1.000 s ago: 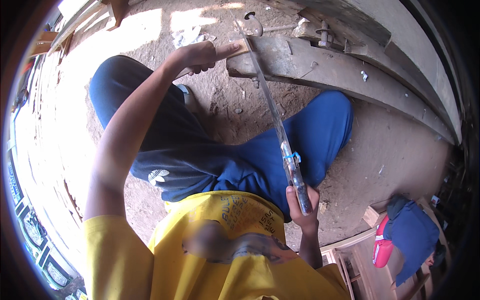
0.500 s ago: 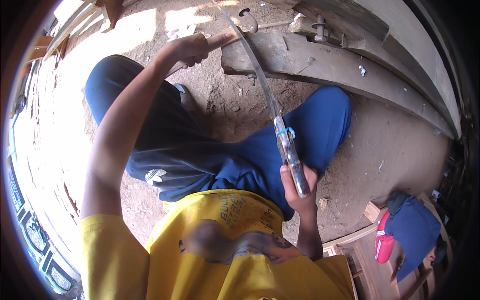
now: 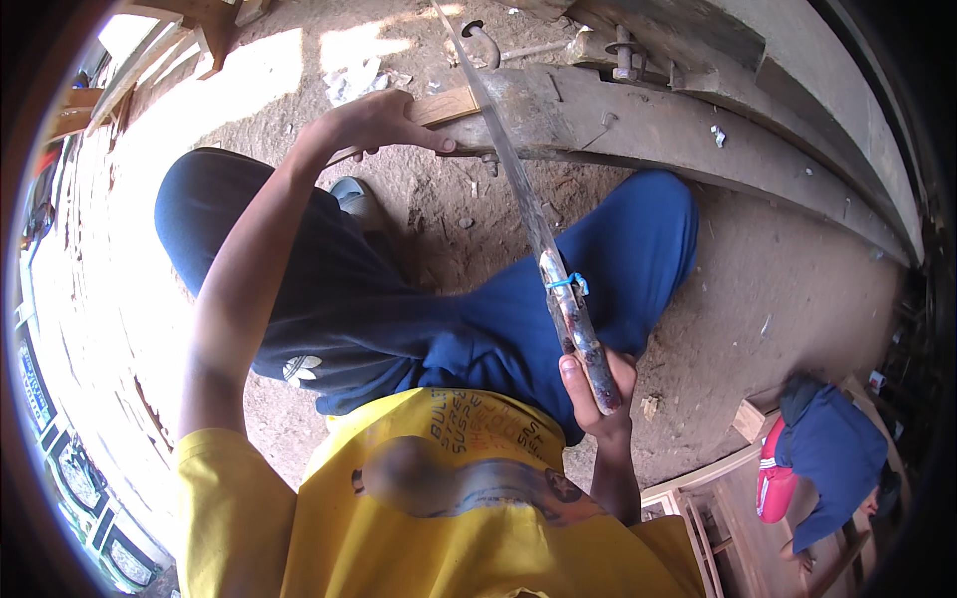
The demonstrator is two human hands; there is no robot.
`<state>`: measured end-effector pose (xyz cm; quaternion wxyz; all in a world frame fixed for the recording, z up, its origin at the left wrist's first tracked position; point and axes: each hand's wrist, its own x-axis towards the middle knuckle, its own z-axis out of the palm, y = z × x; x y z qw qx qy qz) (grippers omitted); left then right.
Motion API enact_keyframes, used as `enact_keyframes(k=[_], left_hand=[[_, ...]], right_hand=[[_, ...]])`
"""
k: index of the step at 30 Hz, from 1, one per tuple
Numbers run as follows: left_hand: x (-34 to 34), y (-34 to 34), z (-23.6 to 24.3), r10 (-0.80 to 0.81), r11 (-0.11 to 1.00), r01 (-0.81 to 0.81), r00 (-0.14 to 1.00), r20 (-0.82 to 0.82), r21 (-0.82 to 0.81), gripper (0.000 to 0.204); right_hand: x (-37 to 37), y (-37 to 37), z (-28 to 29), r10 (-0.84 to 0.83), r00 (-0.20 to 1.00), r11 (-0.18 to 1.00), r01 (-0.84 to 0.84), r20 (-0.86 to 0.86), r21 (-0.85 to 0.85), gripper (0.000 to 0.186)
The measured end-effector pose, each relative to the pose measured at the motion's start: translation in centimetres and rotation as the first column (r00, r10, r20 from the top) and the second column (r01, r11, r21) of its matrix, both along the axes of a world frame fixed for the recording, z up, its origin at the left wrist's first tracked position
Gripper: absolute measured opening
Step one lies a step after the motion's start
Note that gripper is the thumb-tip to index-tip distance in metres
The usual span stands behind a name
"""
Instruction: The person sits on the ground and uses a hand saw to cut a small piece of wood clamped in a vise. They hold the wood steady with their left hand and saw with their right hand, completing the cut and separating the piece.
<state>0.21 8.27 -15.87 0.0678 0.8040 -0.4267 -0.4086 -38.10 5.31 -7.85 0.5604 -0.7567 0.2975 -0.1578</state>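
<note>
Scuffed grey beam (image 3: 678, 135) at two o'clock: brace firmly against it! Long, straight strokes should suit the slim, shiny saw (image 3: 526, 199) running twelve to four, right hand (image 3: 602, 429) clamped round its mottled handle (image 3: 578, 329); left hand (image 3: 371, 122), at eleven, grips the flat, pale wooden strip (image 3: 446, 107) at twelve, best pinned tight.

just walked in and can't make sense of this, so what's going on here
A seated person has the handle of a long blade in the right hand. The left hand holds a wood strip at the end of a grey beam. The blade lies across the strip's right end; whether it has cut in is too small to tell. At the lower right, another person bends over some woodwork.
</note>
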Motion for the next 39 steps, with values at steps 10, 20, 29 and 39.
enact_keyframes(k=[10,20,29,39], left_hand=[[-1.4,2.2,2.0,-0.080,0.958,0.121,0.983,0.164,-0.259,0.060],[-1.4,2.6,0.9,-0.100,0.836,0.272,0.930,0.355,-0.477,0.045],[-3.3,2.8,0.8,-0.007,0.929,0.126,0.945,0.326,-0.347,0.060],[-3.1,2.6,0.1,-0.040,0.933,0.164,0.932,0.359,-0.321,0.052]], right_hand=[[0.5,0.0,0.6,-0.006,0.998,0.994,0.012,-0.058,0.109,0.009],[0.8,0.4,1.1,-0.059,0.995,0.982,0.072,-0.077,0.177,0.008],[1.2,0.9,1.2,-0.048,0.998,0.981,0.057,-0.052,0.184,0.010],[1.4,0.7,1.5,-0.024,0.998,0.989,0.031,-0.050,0.147,0.011]])
